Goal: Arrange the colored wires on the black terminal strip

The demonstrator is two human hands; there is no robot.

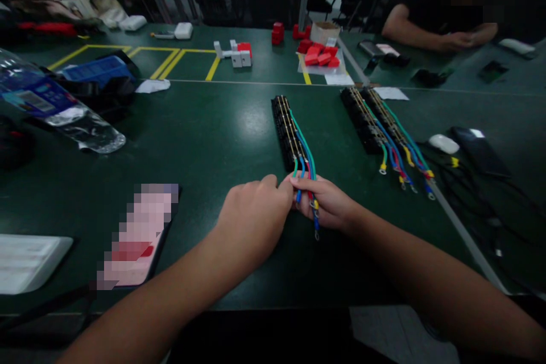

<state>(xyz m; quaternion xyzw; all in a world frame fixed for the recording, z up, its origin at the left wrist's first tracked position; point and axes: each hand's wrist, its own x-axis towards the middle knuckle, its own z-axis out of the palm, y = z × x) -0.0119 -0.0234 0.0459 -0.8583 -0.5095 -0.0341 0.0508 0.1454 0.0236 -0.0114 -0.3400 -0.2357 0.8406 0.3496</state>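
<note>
In the middle of the table lies a black terminal strip (pixel 285 125) with brass bars along its top. Green, blue and red wires (pixel 313 173) with ring lugs come off its near end. My right hand (pixel 333 205) is closed around these wires from the right, its thumb across them. Several lugs hang out below the fingers. My left hand (pixel 253 213) is closed in a pinch at the left side of the bunch, where the short green wire (pixel 296 167) runs down between both hands. Its fingertips and that wire's end are hidden.
Two similar wired strips (pixel 362 119) lie to the right, beside cables and a dark phone (pixel 480 151). At left are a phone (pixel 140 233), a water bottle (pixel 60 108) and a blue tray (pixel 96 71). Red parts (pixel 319 56) lie farther back. Another person sits at far right.
</note>
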